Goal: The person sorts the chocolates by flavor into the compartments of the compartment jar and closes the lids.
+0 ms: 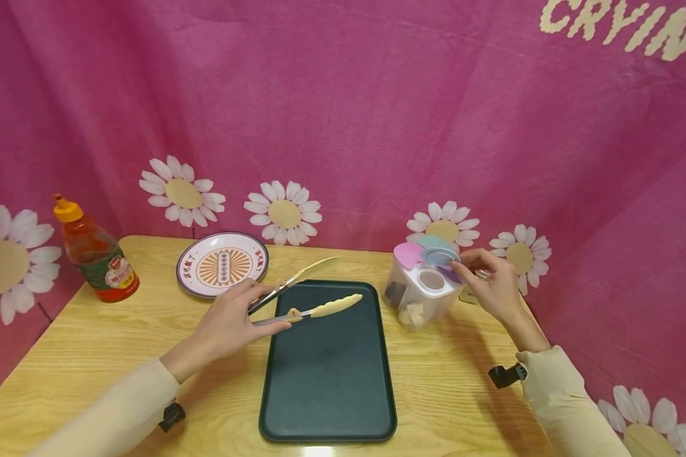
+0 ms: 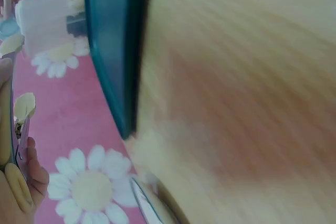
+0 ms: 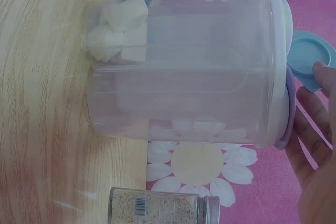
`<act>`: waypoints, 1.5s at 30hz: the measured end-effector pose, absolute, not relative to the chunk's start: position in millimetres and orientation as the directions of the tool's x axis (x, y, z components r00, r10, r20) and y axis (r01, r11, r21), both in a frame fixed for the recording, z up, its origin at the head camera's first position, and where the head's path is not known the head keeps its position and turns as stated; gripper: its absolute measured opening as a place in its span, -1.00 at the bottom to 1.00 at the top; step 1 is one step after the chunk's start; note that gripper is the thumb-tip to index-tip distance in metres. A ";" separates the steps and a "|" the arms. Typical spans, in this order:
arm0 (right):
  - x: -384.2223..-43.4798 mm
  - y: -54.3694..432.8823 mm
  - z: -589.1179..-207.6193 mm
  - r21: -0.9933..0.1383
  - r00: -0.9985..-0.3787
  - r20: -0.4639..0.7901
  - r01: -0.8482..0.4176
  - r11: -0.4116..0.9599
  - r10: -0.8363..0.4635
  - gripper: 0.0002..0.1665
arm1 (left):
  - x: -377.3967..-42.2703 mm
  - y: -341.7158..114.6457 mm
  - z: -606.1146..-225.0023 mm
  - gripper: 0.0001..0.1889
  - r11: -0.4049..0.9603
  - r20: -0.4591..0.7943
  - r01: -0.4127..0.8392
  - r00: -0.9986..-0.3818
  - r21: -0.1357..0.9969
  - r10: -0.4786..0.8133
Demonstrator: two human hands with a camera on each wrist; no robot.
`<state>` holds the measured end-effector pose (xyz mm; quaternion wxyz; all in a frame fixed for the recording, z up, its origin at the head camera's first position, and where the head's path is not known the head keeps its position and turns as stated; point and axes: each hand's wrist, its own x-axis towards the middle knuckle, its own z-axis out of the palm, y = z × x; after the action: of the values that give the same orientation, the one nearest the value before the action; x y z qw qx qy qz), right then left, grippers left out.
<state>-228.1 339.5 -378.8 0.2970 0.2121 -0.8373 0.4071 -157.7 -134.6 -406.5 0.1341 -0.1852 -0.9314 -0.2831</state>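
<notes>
My left hand (image 1: 231, 317) grips a pair of tongs (image 1: 336, 307) with cream-coloured tips; their two arms are spread apart over the far end of a dark tray (image 1: 328, 374). At the right, my right hand (image 1: 491, 282) pinches the raised blue flap lid (image 1: 440, 256) of a clear divided container (image 1: 429, 308). Under that flap a round opening shows in the white top. Pink, green and purple flaps surround it. Pale chunks (image 3: 123, 30) lie at the bottom of one compartment in the right wrist view, and something dark sits in another compartment.
A round patterned plate (image 1: 223, 263) lies at the back left. Further left stands a red sauce bottle (image 1: 100, 254) with a yellow cap. A small jar of grains (image 3: 157, 207) with a metal lid is beside the container. A pink curtain (image 1: 343, 114) hangs behind the wooden table (image 1: 434, 400).
</notes>
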 end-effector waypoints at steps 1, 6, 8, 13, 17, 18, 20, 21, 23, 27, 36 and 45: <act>-228.6 339.9 -379.4 -0.555 -0.732 0.671 -0.598 0.579 -0.114 -0.80 | -155.0 -140.5 -408.3 -0.27 0.779 0.356 0.413 -0.898 0.471 0.260; -228.2 340.6 -379.8 -0.550 -0.735 0.668 -0.595 0.586 -0.120 -0.83 | -141.2 -168.7 -414.1 -0.19 0.819 0.334 0.359 -0.917 0.448 0.219; -227.7 340.6 -379.5 -0.547 -0.736 0.666 -0.593 0.591 -0.122 -0.83 | -136.4 -180.3 -415.8 -0.17 0.834 0.313 0.330 -0.928 0.443 0.201; -228.7 341.0 -379.1 -0.542 -0.737 0.664 -0.590 0.598 -0.125 -0.83 | -126.6 -210.7 -420.2 -0.14 0.862 0.281 0.278 -0.945 0.423 0.167; -228.7 340.9 -379.1 -0.548 -0.740 0.661 -0.588 0.595 -0.123 -0.82 | -120.2 -235.9 -426.9 -0.20 0.878 0.328 0.301 -0.928 0.372 0.179; -228.6 340.6 -379.2 -0.552 -0.742 0.659 -0.586 0.594 -0.120 -0.81 | -118.9 -241.9 -429.0 -0.22 0.881 0.351 0.312 -0.918 0.356 0.183; -228.5 340.0 -379.2 -0.556 -0.746 0.656 -0.582 0.593 -0.116 -0.80 | -116.6 -252.7 -433.8 -0.26 0.887 0.391 0.328 -0.901 0.326 0.189; -228.4 339.8 -379.3 -0.559 -0.748 0.654 -0.578 0.594 -0.112 -0.80 | -115.6 -257.4 -436.2 -0.28 0.889 0.402 0.332 -0.895 0.315 0.192; -228.1 339.6 -379.3 -0.561 -0.751 0.651 -0.574 0.597 -0.110 -0.79 | -113.5 -264.3 -440.0 -0.29 0.891 0.414 0.338 -0.889 0.303 0.197; -227.8 339.6 -378.7 -0.563 -0.752 0.650 -0.573 0.595 -0.109 -0.80 | -109.5 -272.1 -444.3 -0.29 0.893 0.402 0.347 -0.890 0.287 0.216; -225.9 339.3 -377.4 -0.561 -0.750 0.652 -0.575 0.595 -0.110 -0.79 | -105.0 -272.4 -454.4 -0.32 0.897 0.355 0.346 -0.904 0.276 0.240; -225.6 339.2 -377.7 -0.550 -0.745 0.656 -0.581 0.600 -0.121 -0.79 | -107.4 -272.8 -460.5 -0.26 0.913 0.277 0.318 -0.929 0.257 0.246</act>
<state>-225.6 339.2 -377.7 0.2904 0.2075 -0.8460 0.3961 -107.4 -272.8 -460.5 0.1203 -0.1452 -0.9705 -0.1505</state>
